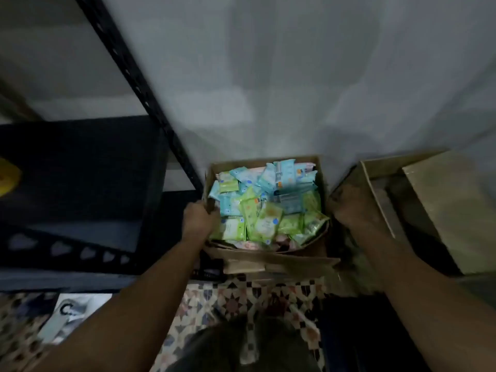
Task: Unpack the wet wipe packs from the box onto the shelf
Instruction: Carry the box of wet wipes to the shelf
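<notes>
Beside shelf [80, 170], both hands [197, 220] [349, 208] gripping box [268, 259]; wipe packs' [264, 200] labels unreadable.

Head-worn view, facing forward and down, close over box [268, 253]

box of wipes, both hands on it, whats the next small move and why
Probably shift the box toward the dark shelf on its left. The left hand grips its left wall, the right hand is at its right side, blurred, and the wet wipe packs all lie inside, none lifted out.
</notes>
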